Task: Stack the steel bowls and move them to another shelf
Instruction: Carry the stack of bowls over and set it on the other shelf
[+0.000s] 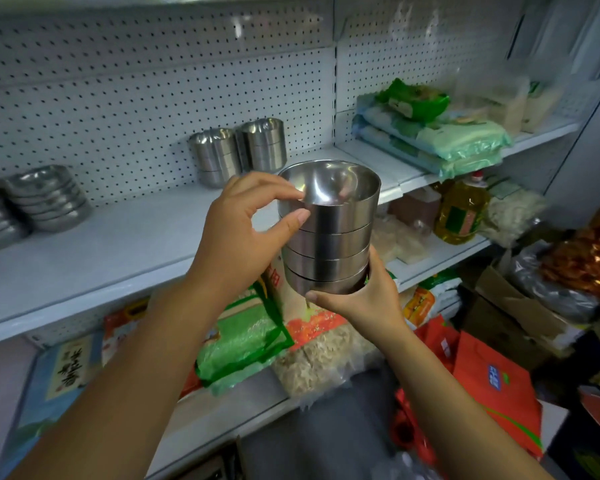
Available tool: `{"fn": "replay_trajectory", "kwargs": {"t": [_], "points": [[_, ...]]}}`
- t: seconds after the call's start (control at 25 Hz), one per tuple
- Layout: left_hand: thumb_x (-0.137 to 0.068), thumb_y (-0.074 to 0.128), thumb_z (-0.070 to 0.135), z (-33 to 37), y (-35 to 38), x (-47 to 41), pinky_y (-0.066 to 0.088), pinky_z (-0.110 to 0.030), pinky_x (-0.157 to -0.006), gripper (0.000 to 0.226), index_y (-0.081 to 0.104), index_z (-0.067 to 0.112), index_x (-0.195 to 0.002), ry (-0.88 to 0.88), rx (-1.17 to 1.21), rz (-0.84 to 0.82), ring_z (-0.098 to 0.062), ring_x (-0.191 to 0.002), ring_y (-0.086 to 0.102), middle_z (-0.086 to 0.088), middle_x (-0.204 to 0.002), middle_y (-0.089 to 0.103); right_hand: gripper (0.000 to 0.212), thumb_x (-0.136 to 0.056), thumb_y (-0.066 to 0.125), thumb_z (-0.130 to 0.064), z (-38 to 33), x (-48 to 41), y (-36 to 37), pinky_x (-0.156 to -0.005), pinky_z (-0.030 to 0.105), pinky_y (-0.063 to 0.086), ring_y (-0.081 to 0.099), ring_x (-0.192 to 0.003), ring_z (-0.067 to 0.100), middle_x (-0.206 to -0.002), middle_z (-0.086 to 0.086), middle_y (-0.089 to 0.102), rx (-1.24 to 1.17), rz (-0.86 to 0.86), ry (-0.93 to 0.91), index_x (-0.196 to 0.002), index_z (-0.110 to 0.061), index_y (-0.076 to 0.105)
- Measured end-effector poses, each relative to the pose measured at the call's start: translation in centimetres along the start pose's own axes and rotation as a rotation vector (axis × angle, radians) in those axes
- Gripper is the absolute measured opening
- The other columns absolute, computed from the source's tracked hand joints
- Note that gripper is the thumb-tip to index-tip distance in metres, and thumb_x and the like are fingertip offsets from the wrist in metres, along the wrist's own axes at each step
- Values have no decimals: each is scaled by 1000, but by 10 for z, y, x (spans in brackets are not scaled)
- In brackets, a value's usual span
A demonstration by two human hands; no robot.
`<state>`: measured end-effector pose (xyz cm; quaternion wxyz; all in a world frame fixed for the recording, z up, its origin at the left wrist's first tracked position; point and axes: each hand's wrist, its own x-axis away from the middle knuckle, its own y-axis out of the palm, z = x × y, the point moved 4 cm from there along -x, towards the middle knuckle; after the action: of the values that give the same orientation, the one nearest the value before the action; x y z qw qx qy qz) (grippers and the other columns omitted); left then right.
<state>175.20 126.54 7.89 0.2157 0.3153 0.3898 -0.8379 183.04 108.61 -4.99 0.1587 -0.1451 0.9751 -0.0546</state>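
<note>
Gripping bowl stack (329,233) near shelf edge (84,304)

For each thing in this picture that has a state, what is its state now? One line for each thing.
Held stack of four round steel bowls: nested, upright, in the air.
Left hand: pinches the stack's top rim.
Right hand: holds the stack's bottom.
Two steel bowl stacks on the white shelf: upright, side by side, untouched.
Yellow plastic oil bottle: upright, capped.
</note>
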Motion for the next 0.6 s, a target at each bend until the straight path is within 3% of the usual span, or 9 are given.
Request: {"fn": "replay_trajectory", "kwargs": {"t": [0.28, 0.44, 0.6], "points": [[-91, 77, 23, -64, 38, -69, 51, -41, -99, 21, 77, 21, -112, -2, 23, -3, -10, -117, 61, 9, -117, 69, 105, -51, 105, -37, 34, -95, 5, -83, 8, 52, 62, -110, -10, -120, -23, 68, 54, 3, 18, -139, -40, 48], [-91, 77, 20, -101, 58, -111, 50, -36, -102, 21, 78, 19, -112, 42, -22, -34, -10, -117, 63, 7, -116, 71, 107, -48, 104, -43, 52, -147, 10, -91, 19, 54, 63, -116, -3, -126, -21, 66, 78, 32, 30, -138, -43, 47], [-92, 75, 25, -141, 74, -162, 49, -31, -104, 23, 78, 19, -114, 142, -103, -53, -10, -117, 64, 8, -117, 72, 96, -54, 104, -29, 60, -206, 18, -77, 8, 52, 62, -108, -12, -121, -24, 65, 48, 75, 18, -129, -47, 47]]}}
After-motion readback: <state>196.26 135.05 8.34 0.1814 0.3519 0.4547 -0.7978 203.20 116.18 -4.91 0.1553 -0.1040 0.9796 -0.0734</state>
